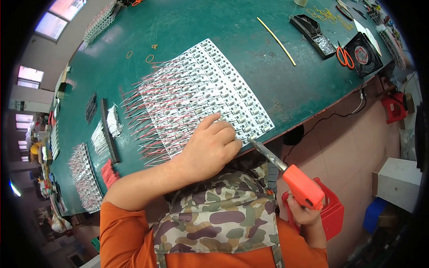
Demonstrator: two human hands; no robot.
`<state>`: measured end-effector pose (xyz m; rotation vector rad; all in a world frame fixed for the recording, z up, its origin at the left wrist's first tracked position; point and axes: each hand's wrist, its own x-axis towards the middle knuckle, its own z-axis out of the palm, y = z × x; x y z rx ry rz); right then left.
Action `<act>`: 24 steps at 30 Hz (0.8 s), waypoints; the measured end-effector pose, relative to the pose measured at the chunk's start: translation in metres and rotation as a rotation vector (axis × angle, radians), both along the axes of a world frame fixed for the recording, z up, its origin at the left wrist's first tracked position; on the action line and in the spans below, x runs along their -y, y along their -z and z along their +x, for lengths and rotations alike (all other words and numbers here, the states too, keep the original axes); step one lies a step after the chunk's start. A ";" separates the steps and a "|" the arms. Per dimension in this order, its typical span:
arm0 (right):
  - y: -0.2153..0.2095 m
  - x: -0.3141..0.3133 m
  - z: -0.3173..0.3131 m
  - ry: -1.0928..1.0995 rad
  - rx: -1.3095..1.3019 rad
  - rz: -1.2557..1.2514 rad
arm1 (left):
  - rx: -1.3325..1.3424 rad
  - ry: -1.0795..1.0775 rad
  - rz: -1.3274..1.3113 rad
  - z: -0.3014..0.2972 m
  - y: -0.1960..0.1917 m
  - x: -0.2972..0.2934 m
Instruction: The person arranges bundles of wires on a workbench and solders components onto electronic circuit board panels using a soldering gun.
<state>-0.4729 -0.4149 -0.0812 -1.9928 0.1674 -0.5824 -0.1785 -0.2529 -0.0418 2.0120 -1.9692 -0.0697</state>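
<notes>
Head view: white circuit-board panel [237,96] lies on the green table [286,100] at its near edge, red and white leads fanning off its left side. Left hand [214,145] rests over the panel, fingers curled, hiding some boards from me; I cannot tell if it pinches anything. Right hand [306,212] is wrapped firmly around the red soldering gun [304,186], tip at the panel's near corner. Left: dark bar [110,129], red wire bundle [109,174]. Far right: orange scissors [345,58], black fan [363,54]. Board markings too small for me to read.
</notes>
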 end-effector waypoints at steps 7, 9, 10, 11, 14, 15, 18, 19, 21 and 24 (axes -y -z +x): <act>-0.023 -0.006 0.012 0.056 -0.061 0.176 | 0.008 -0.002 -0.002 -0.001 0.002 -0.001; -0.024 -0.006 0.011 0.079 -0.021 0.243 | 0.004 -0.005 0.005 -0.001 0.002 -0.002; -0.022 -0.006 0.008 0.113 -0.031 0.257 | 0.006 -0.006 0.009 -0.001 0.001 -0.001; -0.021 -0.006 0.004 0.148 -0.041 0.272 | 0.008 -0.007 0.013 -0.002 0.001 -0.002; -0.016 -0.008 -0.005 0.203 -0.112 0.289 | 0.002 -0.004 0.021 -0.001 0.000 0.000; -0.015 -0.007 -0.005 0.204 -0.111 0.289 | 0.002 -0.003 0.021 -0.001 0.000 0.000; -0.014 -0.006 -0.004 0.194 -0.106 0.261 | -0.001 0.006 0.015 0.001 0.002 0.003; -0.014 -0.005 -0.002 0.189 -0.100 0.253 | -0.008 0.011 0.004 0.002 0.003 0.003; -0.014 -0.003 0.000 0.173 -0.092 0.244 | -0.011 0.006 -0.007 0.004 0.004 0.002; -0.013 0.002 -0.010 -0.016 -0.056 0.159 | 0.007 -0.035 -0.029 0.004 0.001 -0.005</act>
